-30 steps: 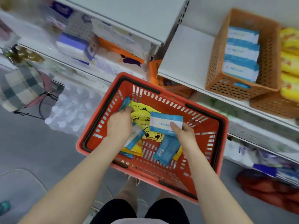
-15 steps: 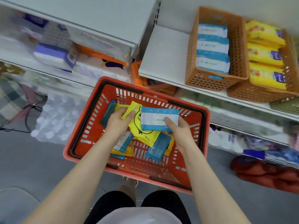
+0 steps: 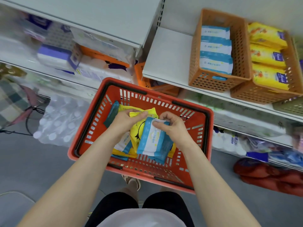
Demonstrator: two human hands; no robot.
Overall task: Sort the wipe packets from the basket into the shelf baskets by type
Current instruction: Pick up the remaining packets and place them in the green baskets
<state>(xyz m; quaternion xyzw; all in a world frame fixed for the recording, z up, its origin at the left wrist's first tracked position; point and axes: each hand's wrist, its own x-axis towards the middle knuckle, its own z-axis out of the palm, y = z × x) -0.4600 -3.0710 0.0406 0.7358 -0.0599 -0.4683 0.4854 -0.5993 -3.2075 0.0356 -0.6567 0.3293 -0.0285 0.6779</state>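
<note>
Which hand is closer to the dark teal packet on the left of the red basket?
Left. The left hand, pinching a yellow packet, is right beside the teal packet; the right hand is farther across the basket, gripping a blue packet.

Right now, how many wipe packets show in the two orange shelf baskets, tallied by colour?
Blue-and-white packets: 3
Yellow packets: 3
Total: 6 showing from above; any lying beneath them are hidden.
</note>
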